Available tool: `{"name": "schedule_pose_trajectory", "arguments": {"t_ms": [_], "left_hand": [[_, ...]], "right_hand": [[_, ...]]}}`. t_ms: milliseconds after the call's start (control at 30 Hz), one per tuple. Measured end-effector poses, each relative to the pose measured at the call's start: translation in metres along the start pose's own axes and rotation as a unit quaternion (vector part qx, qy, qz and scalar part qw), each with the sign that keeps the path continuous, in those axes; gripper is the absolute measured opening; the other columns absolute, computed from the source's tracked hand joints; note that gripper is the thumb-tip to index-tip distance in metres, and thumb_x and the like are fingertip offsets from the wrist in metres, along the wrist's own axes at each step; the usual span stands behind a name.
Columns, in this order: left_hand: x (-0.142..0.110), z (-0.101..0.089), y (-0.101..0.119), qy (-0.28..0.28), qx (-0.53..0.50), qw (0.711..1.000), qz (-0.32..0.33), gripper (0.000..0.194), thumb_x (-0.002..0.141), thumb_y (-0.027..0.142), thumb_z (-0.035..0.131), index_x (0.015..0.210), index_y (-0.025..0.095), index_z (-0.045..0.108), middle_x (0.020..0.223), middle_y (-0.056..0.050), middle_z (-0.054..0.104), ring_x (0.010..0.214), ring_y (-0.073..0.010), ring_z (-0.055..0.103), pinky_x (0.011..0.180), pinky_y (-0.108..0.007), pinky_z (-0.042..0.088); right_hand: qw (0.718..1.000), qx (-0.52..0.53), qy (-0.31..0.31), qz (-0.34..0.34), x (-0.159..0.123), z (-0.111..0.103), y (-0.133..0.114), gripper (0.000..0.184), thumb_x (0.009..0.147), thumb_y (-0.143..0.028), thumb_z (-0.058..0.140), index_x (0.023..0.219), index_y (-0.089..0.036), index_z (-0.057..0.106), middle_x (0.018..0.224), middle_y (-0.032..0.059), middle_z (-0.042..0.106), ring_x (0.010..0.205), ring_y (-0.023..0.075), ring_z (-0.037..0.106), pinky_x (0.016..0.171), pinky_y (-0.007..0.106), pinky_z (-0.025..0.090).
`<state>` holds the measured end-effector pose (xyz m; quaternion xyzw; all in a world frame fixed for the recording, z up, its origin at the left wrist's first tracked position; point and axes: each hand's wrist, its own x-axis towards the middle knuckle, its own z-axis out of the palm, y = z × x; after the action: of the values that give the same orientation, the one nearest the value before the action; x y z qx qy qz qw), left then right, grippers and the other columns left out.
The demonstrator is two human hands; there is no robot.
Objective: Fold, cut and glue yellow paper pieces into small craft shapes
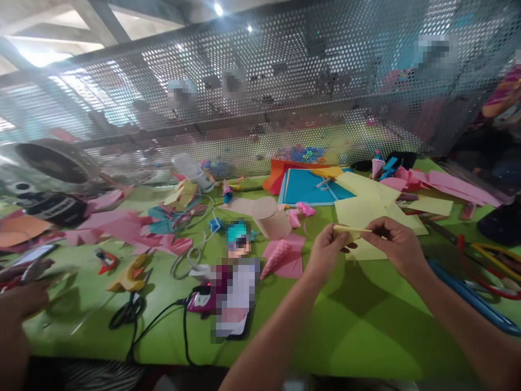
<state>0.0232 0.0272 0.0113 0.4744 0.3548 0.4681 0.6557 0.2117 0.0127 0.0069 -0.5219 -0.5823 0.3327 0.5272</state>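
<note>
Between my two hands is a small folded piece of yellow paper (353,230), held above the green table. My left hand (329,245) pinches its left end. At the other end, the fingers of my right hand (393,239) are closed on the same piece. Sheets of pale yellow paper (366,209) lie just behind and under my hands. To the left of my left hand, a rolled pink paper cone (277,257) rests on a pink paper square (298,260). Blue sheets (303,187) are stacked farther back.
A phone (240,296) and a purple power strip (203,300) with black cables lie left of centre. Blue-handled scissors (472,296) lie at right. Pink scraps (118,225) cover the left side, where another person's hand (28,293) shows. A perforated metal screen (244,108) stands behind.
</note>
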Motion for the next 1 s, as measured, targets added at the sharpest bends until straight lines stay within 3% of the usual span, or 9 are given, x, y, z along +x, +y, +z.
{"name": "schedule_pose_trajectory", "arguments": {"t_ms": [233, 400, 533, 667, 800, 900, 1000], "left_hand": [[-0.001, 0.0, 0.002, -0.001, 0.011, 1.0, 0.002, 0.031, 0.086, 0.044, 0.075, 0.093, 0.016, 0.063, 0.087, -0.004, 0.068, 0.076, -0.0156, 0.068, 0.07, -0.026, 0.049], [0.003, -0.004, -0.004, 0.009, 0.04, 0.999, 0.026, 0.023, 0.088, 0.038, 0.072, 0.092, 0.018, 0.063, 0.083, -0.002, 0.067, 0.072, -0.015, 0.067, 0.068, -0.025, 0.049], [0.002, -0.008, -0.002, -0.016, 0.155, 0.985, 0.069, 0.009, 0.093, 0.027, 0.063, 0.095, 0.019, 0.067, 0.084, -0.003, 0.07, 0.075, -0.0165, 0.068, 0.071, -0.026, 0.05], [-0.001, -0.013, 0.003, -0.034, 0.27, 0.957, 0.096, 0.015, 0.096, 0.027, 0.058, 0.101, 0.022, 0.072, 0.088, -0.004, 0.074, 0.077, -0.0186, 0.069, 0.072, -0.027, 0.051], [0.0, -0.014, 0.007, -0.001, 0.2, 0.975, 0.094, 0.018, 0.088, 0.03, 0.073, 0.103, 0.021, 0.072, 0.096, -0.006, 0.075, 0.082, -0.0188, 0.069, 0.075, -0.028, 0.053], [0.0, -0.011, 0.009, 0.017, 0.082, 0.995, 0.063, 0.043, 0.074, 0.032, 0.088, 0.112, 0.02, 0.072, 0.101, -0.006, 0.075, 0.087, -0.0184, 0.069, 0.076, -0.027, 0.054], [-0.001, -0.005, 0.005, -0.009, -0.029, 0.999, 0.035, 0.059, 0.068, 0.035, 0.093, 0.121, 0.02, 0.072, 0.104, -0.007, 0.077, 0.091, -0.0184, 0.069, 0.081, -0.029, 0.054]], "right_hand": [[1.0, 0.009, 0.008, 0.0, 0.0, 0.002, -0.002, 0.029, 0.081, -0.049, 0.08, 0.08, -0.022, 0.069, 0.071, -0.0012, 0.062, 0.067, 0.0145, 0.053, 0.06, 0.028, 0.042], [1.0, -0.007, -0.028, -0.007, 0.001, 0.001, -0.006, 0.029, 0.082, -0.05, 0.079, 0.085, -0.022, 0.07, 0.075, 0.0002, 0.066, 0.068, 0.0155, 0.056, 0.061, 0.028, 0.045], [0.994, -0.072, -0.059, -0.047, 0.002, -0.001, -0.007, 0.026, 0.086, -0.048, 0.075, 0.097, -0.024, 0.075, 0.088, 0.0037, 0.073, 0.08, 0.0197, 0.065, 0.071, 0.032, 0.051], [0.983, -0.154, -0.077, -0.061, 0.001, -0.001, -0.002, 0.019, 0.09, -0.045, 0.071, 0.091, -0.026, 0.075, 0.089, 0.0041, 0.076, 0.082, 0.0224, 0.068, 0.073, 0.034, 0.052], [0.989, -0.127, -0.055, -0.042, -0.001, 0.002, 0.002, 0.026, 0.086, -0.051, 0.074, 0.088, -0.026, 0.074, 0.085, 0.0032, 0.076, 0.08, 0.0228, 0.068, 0.073, 0.034, 0.052], [0.999, -0.036, -0.029, 0.001, -0.003, 0.005, 0.003, 0.031, 0.081, -0.054, 0.08, 0.086, -0.025, 0.073, 0.081, 0.0022, 0.073, 0.076, 0.0205, 0.064, 0.07, 0.032, 0.051], [0.997, 0.062, -0.018, 0.042, -0.004, 0.01, 0.002, 0.031, 0.076, -0.051, 0.085, 0.084, -0.024, 0.073, 0.08, 0.001, 0.07, 0.073, 0.0179, 0.061, 0.066, 0.03, 0.049]]}}
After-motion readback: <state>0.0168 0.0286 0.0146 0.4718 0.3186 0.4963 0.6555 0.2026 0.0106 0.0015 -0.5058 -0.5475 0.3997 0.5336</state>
